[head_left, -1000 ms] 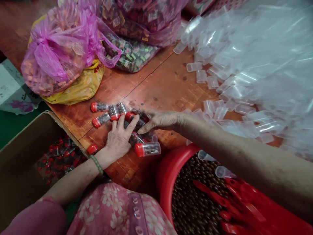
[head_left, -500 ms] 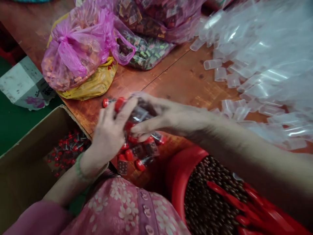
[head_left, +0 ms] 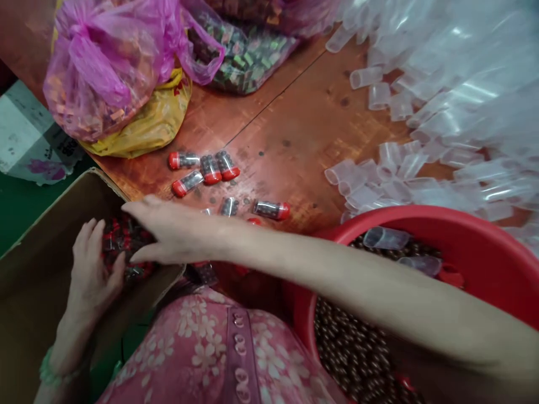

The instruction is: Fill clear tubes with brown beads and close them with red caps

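Note:
My left hand (head_left: 93, 266) is inside the cardboard box (head_left: 40, 241), its fingers spread beside a heap of small clear tubes with red caps (head_left: 122, 238). From the right, my right hand (head_left: 162, 230) reaches over the box's edge, thumb and fingers apart around the same heap. Whether any tube still touches the palms is hidden. On the wooden table (head_left: 303, 129), several more red-capped tubes (head_left: 188, 182) filled with dark balls lie loose; my right forearm partly covers some of them.
A red tub (head_left: 332, 241) of dark brown balls (head_left: 353, 348) stands under my right forearm, with clear empty tubes (head_left: 385, 238) inside. Many clear tubes (head_left: 463, 123) are piled at the right. Pink bags (head_left: 105, 73), a yellow bag (head_left: 147, 123) and a white carton (head_left: 33, 134) are at the left.
Both hands have moved left and down from the table into the box, carrying a bunch of red-capped tubes off the table. The hands have come apart, and the view has shifted slightly.

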A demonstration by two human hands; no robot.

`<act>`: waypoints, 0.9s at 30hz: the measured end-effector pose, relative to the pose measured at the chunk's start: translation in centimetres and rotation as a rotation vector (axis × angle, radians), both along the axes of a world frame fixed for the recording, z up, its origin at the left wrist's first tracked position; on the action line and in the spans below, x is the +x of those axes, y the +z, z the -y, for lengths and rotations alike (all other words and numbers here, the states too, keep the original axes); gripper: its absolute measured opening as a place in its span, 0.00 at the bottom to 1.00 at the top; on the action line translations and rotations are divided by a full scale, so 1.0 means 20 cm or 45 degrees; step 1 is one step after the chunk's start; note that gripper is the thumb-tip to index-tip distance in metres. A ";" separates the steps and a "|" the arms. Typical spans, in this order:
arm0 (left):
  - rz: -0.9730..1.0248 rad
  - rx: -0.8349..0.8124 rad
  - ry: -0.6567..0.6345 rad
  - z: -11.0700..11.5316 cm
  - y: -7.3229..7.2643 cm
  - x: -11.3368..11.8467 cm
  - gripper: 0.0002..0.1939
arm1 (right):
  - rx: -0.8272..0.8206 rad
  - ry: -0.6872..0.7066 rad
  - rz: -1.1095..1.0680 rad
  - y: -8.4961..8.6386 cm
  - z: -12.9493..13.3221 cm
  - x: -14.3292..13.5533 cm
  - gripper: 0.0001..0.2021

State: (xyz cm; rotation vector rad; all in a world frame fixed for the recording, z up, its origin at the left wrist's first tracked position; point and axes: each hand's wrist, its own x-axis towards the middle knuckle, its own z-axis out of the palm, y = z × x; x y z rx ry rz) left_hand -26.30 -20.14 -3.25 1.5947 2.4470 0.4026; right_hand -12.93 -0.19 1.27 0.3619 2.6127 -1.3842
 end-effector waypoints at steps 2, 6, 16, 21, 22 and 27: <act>0.111 -0.043 -0.174 -0.11 0.04 0.13 0.41 | 0.224 0.014 0.025 0.02 -0.13 0.18 0.30; 0.075 -0.309 -0.553 -0.28 0.04 0.42 0.61 | 0.621 -0.019 0.612 -0.08 -0.24 0.52 0.68; -0.146 -0.464 -0.615 -0.45 -0.12 0.53 0.53 | 0.862 0.093 0.773 -0.28 -0.12 0.62 0.62; -0.057 -0.439 -0.553 -0.54 -0.10 0.56 0.55 | 0.810 0.143 0.575 -0.42 -0.18 0.65 0.61; -0.031 -0.425 -0.526 -0.55 -0.09 0.57 0.55 | 0.799 0.139 0.552 -0.44 -0.19 0.65 0.60; 0.113 -0.306 -0.407 -0.58 -0.13 0.65 0.49 | 0.699 0.020 0.606 -0.49 -0.28 0.62 0.58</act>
